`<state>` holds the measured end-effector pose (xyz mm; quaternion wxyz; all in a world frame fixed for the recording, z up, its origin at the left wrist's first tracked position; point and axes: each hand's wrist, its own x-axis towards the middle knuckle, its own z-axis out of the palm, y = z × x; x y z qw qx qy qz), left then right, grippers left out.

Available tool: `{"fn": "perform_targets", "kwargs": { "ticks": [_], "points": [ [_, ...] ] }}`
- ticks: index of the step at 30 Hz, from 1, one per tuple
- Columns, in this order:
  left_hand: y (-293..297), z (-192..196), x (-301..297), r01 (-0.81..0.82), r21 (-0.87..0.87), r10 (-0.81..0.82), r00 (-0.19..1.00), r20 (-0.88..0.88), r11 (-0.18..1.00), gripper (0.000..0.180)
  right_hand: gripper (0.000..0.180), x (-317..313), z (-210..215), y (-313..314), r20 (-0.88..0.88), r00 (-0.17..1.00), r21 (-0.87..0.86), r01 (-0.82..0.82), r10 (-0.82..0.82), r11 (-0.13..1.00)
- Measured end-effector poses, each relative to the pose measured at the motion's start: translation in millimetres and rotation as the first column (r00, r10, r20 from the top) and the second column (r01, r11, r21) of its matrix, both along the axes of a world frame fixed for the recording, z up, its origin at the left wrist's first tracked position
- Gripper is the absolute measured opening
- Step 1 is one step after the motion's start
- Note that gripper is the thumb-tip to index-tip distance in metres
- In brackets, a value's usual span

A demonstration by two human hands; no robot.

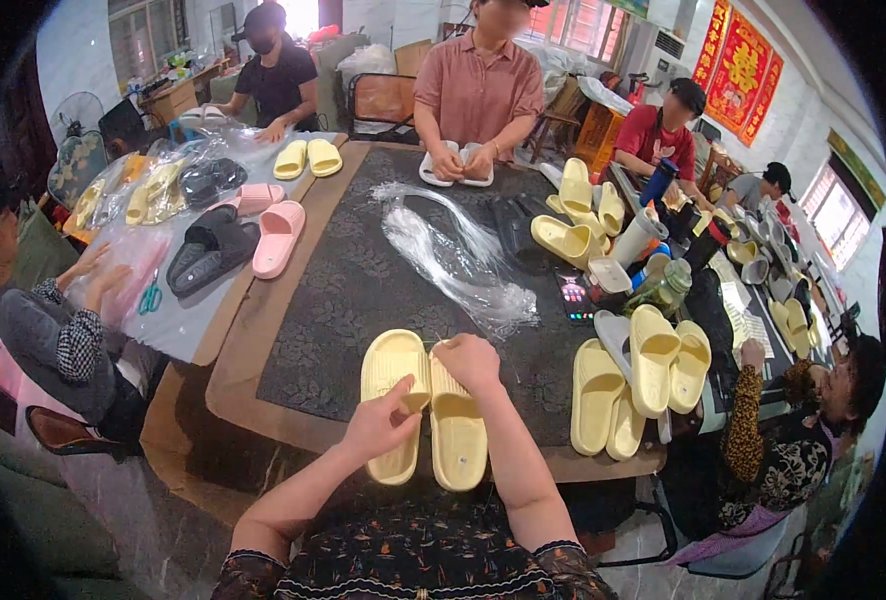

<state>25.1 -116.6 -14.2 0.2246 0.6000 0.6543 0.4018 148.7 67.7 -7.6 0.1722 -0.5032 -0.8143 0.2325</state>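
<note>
A pair of pale yellow slippers lies side by side at the near table edge, the left slipper (393, 350) and the right slipper (459, 440), toes pointing away from me. My left hand (383, 425) rests over the left slipper, thumb and fingers closed at the inner edge of its strap. At the toe end of the right slipper, my right hand (470, 362) is closed in a pinch; whatever its fingertips hold is hidden. Beyond the slippers, a loose bundle of clear plastic strands (453, 260) spreads across the dark patterned mat (328, 320).
More yellow slippers (597, 390) are stacked at my right, near a phone (575, 296) and several bottles (668, 285). Pink slippers (279, 240), a dark pair (213, 252) and scissors (150, 297) lie on the left table. Across from me, a person handles white slippers (441, 165); others sit around.
</note>
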Motion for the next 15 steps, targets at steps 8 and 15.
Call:
{"fn": "perform_targets", "kwargs": {
  "ticks": [8, 15],
  "points": [
    [-4.3, 16.9, 8.6, 0.112, -0.135, -0.103, 0.992, 0.074, 0.984, 0.063, 0.024, 12.9, 1.7, -1.9, 0.095, 0.993, -0.077, 0.08, -0.073, 0.994],
    [44.7, 53.8, -16.5, -0.002, -0.097, 0.01, 0.997, 0.081, 0.995, 0.045, 0.022, 22.3, -24.4, 1.2, -0.347, 0.937, 0.048, 0.054, -0.035, 0.997]
  ]
}}
